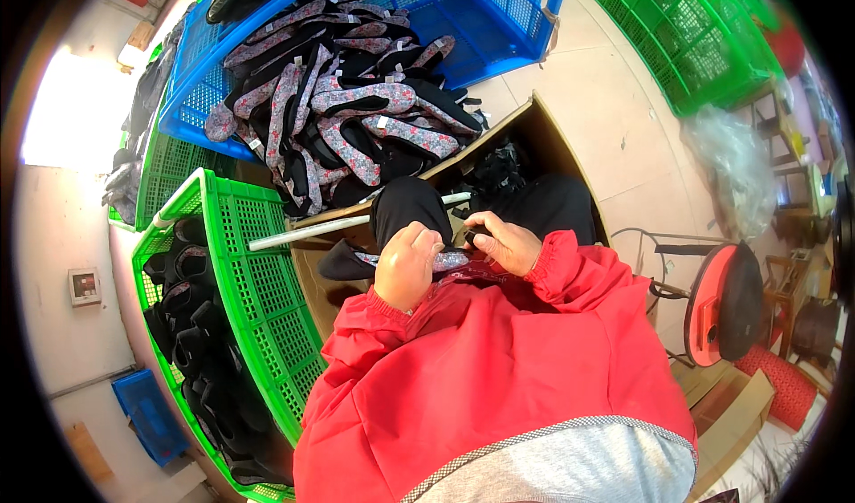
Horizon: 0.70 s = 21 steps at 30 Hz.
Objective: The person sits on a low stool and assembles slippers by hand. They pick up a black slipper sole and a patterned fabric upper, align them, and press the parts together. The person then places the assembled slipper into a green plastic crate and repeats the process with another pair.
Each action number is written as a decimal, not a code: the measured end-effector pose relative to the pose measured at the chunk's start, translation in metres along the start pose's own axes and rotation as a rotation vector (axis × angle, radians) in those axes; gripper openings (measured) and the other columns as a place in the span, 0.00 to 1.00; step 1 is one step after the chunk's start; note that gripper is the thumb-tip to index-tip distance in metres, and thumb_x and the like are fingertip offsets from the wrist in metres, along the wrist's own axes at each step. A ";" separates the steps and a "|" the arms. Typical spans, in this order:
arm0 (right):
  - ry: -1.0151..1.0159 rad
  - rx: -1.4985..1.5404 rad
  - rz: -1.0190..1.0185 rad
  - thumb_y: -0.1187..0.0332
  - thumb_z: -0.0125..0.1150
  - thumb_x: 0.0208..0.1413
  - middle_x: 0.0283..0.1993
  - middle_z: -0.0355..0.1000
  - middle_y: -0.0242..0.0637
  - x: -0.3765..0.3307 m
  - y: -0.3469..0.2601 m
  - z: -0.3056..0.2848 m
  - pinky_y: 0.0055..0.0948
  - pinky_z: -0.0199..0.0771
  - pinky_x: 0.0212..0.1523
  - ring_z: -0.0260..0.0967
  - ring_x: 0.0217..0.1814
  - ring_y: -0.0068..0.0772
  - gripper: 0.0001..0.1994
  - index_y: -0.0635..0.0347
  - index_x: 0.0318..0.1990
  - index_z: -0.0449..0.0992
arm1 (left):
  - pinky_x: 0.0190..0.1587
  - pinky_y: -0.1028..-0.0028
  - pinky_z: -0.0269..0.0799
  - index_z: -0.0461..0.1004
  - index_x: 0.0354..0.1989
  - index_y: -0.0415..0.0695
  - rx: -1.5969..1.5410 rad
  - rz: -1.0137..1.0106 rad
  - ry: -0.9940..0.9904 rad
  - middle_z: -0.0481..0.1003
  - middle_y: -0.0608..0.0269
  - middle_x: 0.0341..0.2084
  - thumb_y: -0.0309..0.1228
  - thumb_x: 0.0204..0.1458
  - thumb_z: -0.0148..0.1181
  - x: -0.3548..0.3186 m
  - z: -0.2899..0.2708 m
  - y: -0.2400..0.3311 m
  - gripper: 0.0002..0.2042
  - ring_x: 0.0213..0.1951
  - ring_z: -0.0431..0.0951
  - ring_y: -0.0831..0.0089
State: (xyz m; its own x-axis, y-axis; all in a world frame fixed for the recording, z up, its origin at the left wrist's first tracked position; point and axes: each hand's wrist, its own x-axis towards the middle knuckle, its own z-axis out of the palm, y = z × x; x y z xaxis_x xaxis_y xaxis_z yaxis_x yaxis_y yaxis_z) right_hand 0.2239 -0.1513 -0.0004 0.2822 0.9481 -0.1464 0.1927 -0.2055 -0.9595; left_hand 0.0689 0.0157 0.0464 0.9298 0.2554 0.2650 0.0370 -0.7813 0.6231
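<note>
A black shoe with floral fabric [451, 261] lies across my lap, part of it hidden by my hands and sleeves. My left hand [406, 266] is closed over the shoe, its fingertips bent towards the middle. Just right of it, my right hand [506, 243] is closed with thumb and forefinger on a small black piece [476, 233], whose kind I cannot make out. Between my knees and beyond, an open cardboard box [557, 138] holds black scraps [500, 169]. A white rod [312, 233] crosses the near part of the box.
Ahead, a blue crate [499, 36] stands behind a heap of floral shoes [365, 102]. At my left, a green crate [258, 254] holds black shoes [200, 343]. Another green crate [677, 31] is far right. A round-seated stool [726, 303] and clear plastic sheeting [735, 165] are at right.
</note>
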 end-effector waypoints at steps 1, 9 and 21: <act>0.001 0.036 0.014 0.49 0.47 0.64 0.46 0.75 0.43 0.000 0.003 0.001 0.36 0.70 0.50 0.73 0.49 0.45 0.23 0.55 0.57 0.64 | 0.34 0.62 0.68 0.72 0.30 0.37 -0.002 -0.009 0.002 0.69 0.54 0.27 0.22 0.50 0.57 0.000 0.001 -0.001 0.02 0.30 0.73 0.53; -0.083 -0.195 0.009 0.55 0.58 0.56 0.45 0.75 0.39 0.009 -0.005 -0.001 0.39 0.69 0.48 0.71 0.48 0.43 0.16 0.51 0.47 0.76 | 0.33 0.62 0.68 0.73 0.30 0.39 -0.026 -0.102 -0.048 0.70 0.54 0.26 0.26 0.52 0.57 0.002 0.001 -0.002 0.04 0.30 0.73 0.52; -0.147 -0.295 -0.041 0.53 0.60 0.54 0.42 0.76 0.41 0.017 -0.009 -0.003 0.40 0.71 0.47 0.72 0.47 0.46 0.17 0.50 0.47 0.79 | 0.33 0.63 0.68 0.73 0.30 0.38 -0.073 -0.108 -0.066 0.71 0.53 0.26 0.24 0.52 0.57 0.002 0.000 -0.003 0.03 0.30 0.74 0.52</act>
State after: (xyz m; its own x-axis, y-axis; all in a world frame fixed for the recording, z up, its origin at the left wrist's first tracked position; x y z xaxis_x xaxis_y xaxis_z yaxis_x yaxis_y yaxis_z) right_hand 0.2300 -0.1342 0.0062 0.1337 0.9775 -0.1632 0.4708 -0.2076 -0.8575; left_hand 0.0708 0.0188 0.0447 0.9441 0.2954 0.1462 0.1134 -0.7075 0.6975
